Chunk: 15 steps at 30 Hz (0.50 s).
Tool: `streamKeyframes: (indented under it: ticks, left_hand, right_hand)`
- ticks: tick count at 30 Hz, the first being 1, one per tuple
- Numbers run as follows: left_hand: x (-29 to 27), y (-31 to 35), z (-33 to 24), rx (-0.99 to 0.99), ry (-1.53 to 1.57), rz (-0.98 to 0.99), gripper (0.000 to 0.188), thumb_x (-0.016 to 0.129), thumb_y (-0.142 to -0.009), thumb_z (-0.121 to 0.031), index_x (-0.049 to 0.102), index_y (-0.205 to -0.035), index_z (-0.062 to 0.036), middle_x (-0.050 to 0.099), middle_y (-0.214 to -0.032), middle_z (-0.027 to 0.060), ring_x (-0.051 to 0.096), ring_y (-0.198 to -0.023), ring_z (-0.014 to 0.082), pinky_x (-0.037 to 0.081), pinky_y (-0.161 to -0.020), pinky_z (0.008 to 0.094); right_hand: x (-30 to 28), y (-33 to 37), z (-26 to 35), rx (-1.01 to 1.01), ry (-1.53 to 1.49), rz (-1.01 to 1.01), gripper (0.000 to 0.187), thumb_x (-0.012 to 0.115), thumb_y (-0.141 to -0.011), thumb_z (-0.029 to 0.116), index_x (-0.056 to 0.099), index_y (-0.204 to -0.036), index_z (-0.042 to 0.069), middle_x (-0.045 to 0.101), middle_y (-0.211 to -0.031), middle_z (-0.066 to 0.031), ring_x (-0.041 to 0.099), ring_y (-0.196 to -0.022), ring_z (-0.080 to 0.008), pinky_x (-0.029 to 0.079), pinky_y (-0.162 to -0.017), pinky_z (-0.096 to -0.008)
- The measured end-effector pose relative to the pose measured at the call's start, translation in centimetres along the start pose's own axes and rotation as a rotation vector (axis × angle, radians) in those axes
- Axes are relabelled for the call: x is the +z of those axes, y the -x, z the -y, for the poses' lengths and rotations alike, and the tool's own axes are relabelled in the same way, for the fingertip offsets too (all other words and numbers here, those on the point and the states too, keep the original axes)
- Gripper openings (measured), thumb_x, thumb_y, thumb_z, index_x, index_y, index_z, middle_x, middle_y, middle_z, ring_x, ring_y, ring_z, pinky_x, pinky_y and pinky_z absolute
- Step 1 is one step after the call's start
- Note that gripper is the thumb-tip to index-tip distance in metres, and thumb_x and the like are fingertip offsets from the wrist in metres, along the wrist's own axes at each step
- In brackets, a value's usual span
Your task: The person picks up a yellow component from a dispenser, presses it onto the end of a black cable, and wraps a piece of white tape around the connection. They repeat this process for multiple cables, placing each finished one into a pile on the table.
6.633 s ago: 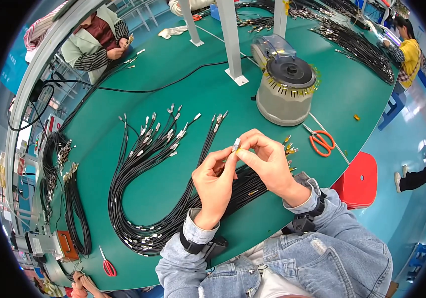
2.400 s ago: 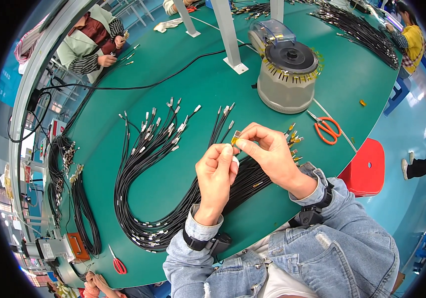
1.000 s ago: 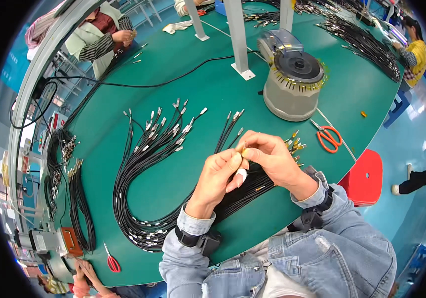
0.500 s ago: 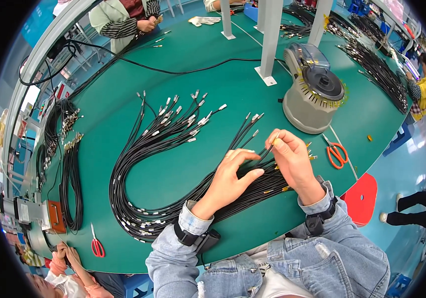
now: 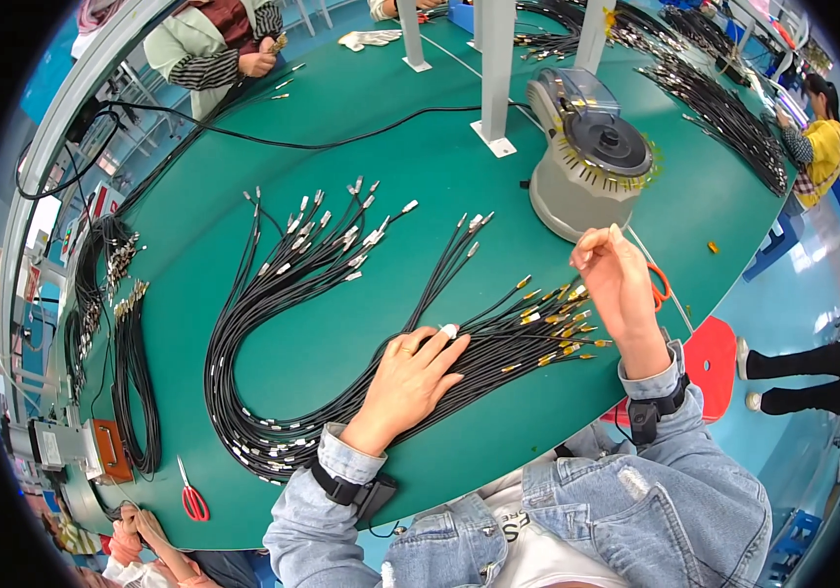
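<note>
My left hand (image 5: 410, 377) rests on a bundle of black cables (image 5: 292, 416), its fingers stretched and spread over them. A small white piece shows at one fingertip; I cannot tell whether it is a cable label. My right hand (image 5: 618, 284) is raised off the cables, its fingers loosely bent and nothing visible in them. It is just in front of the grey tape dispenser (image 5: 586, 191). Below it lie cable ends wrapped with yellow tape (image 5: 567, 328). The bundle curves in a U, and its far ends carry white and silver connectors (image 5: 351, 235).
Orange-handled scissors (image 5: 659, 284) lie partly behind my right hand. Red-handled scissors (image 5: 194, 503) and another cable bundle (image 5: 136, 392) are at left. A metal post (image 5: 496, 88) stands behind. A red stool (image 5: 712, 367) is beside the table. Other people work around it.
My hands have come apart. The right one has let go of a cable end and moved up toward the dispenser; the left now lies lower on the bundle. The view has shifted slightly.
</note>
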State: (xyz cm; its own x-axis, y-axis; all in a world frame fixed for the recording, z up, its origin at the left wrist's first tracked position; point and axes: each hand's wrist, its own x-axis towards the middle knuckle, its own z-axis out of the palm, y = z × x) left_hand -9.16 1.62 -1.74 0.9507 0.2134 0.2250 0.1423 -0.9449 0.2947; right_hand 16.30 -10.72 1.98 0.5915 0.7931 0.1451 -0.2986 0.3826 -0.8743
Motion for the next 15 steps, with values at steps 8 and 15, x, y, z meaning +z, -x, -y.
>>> streamKeyframes:
  ticks: [8, 15]
  left_hand:
    - [-0.4, 0.7, -0.1, -0.015, 0.031, 0.070, 0.047, 0.064, -0.076, -0.018, 0.051, -0.120, -0.0084, 0.051, -0.123, 0.0058, 0.048, -0.105, 0.0245, 0.039, -0.085, 0.0357]
    - [-1.4, -2.8, -0.5, -0.009, 0.108, -0.029, 0.039, 0.064, -0.075, -0.010, 0.055, -0.113, -0.0051, 0.056, -0.110, 0.0085, 0.052, -0.097, 0.0276, 0.042, -0.081, 0.0364]
  right_hand:
    - [-3.7, 0.4, 3.6, -0.098, 0.139, -0.026, 0.030, 0.042, -0.095, 0.022, 0.054, -0.082, -0.002, 0.048, -0.074, -0.0048, 0.045, -0.074, -0.0139, 0.037, -0.071, -0.0264]
    - [-8.6, -3.1, 8.4, -0.152, 0.529, -0.161, 0.021, 0.050, -0.090, 0.017, 0.059, -0.089, -0.002, 0.052, -0.078, -0.0018, 0.046, -0.075, -0.0089, 0.038, -0.068, -0.0225]
